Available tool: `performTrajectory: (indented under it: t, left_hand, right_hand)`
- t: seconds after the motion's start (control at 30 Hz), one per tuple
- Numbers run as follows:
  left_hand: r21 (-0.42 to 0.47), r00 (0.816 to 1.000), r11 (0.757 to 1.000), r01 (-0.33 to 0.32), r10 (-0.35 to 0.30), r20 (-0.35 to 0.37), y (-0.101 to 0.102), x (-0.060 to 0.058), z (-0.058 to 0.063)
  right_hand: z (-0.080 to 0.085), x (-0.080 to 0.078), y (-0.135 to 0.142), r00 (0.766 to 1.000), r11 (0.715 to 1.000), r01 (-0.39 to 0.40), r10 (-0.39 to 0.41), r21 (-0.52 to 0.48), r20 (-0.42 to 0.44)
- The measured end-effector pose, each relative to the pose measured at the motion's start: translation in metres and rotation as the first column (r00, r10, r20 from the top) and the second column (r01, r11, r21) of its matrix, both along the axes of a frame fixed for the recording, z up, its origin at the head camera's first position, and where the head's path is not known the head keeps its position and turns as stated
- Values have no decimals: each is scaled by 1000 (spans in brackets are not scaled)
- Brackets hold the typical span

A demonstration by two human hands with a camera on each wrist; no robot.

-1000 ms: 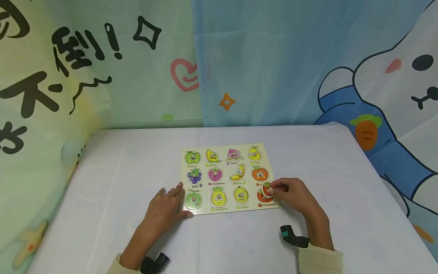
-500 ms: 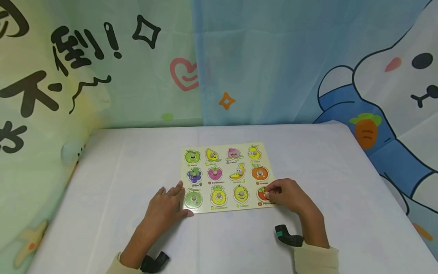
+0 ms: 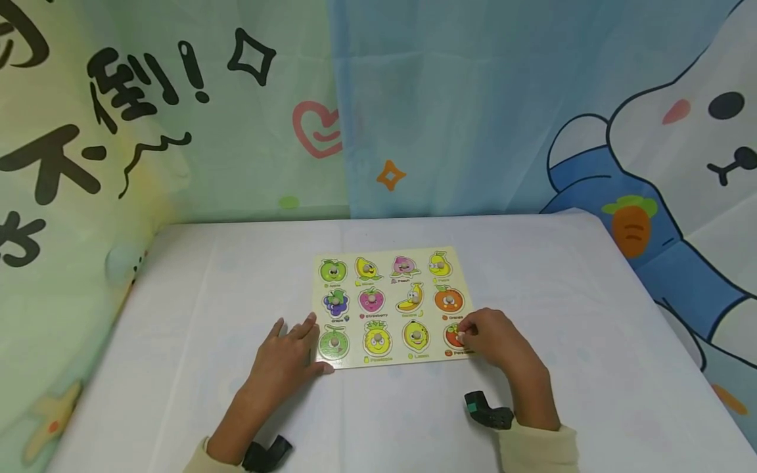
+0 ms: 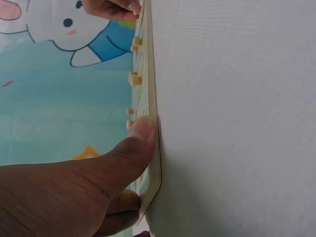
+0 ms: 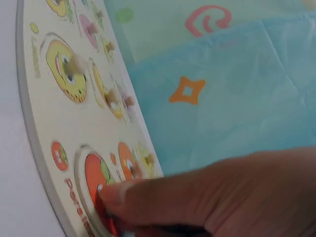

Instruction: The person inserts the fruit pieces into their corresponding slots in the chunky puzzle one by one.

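Note:
A pale peg puzzle board (image 3: pixel 355 322) with rows of fruit pieces lies on the white table. At its near right corner my right hand (image 3: pixel 493 336) pinches the red persimmon piece (image 3: pixel 452 336), thumb and fingers over its knob. In the right wrist view this persimmon piece (image 5: pixel 93 173) sits at its outlined recess, partly covered by the thumb (image 5: pixel 133 197). My left hand (image 3: pixel 286 358) holds the board's near left corner, thumb at the front edge and fingers along the left side. The left wrist view shows that thumb (image 4: pixel 140 133) against the board's rim.
Small wooden knobs (image 4: pixel 134 79) stand up from the pieces. The lemon piece (image 3: pixel 416 336) and the orange piece (image 3: pixel 449 300) are beside the persimmon. White cloth (image 3: pixel 236 276) covers the table, and a printed cartoon curtain (image 3: pixel 437 112) hangs behind it.
My right hand has moved left and brought the red piece from above the persimmon spot onto it, where the two line up. My left hand stays on the board's corner.

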State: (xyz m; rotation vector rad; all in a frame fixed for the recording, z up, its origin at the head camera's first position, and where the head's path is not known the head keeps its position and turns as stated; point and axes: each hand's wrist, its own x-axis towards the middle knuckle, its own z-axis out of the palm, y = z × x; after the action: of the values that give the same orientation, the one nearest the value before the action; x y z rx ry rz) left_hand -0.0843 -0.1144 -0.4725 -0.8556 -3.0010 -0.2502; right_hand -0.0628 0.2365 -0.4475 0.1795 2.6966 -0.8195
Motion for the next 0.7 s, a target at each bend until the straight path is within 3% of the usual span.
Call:
performTrajectory:
  t: [0.17,0.4,0.53,0.6,0.7]
  left_hand:
    - [-15,1000,1000,-9,9,11,-3,-1,0]
    - [-3,1000,1000,-18,18,1,-6,0,-2]
    - [11,1000,1000,-10,11,-20,-8,1,-3]
    - [23,1000,1000,-9,9,-7,-9,1,-2]
    - [53,998,998,-35,32,59,-14,3,-3]
  right_hand:
    - [1,0,-7,1000,999,-1,2,34,-4]
    - [1,-4,-5,999,1000,-8,8,7,-31]
    - [-1,-4,5,995,999,36,-36,-3,-98]
    - [-4,-2,14,977,995,101,-95,26,-192]
    - [-11,1,28,917,971,229,-191,72,-349]
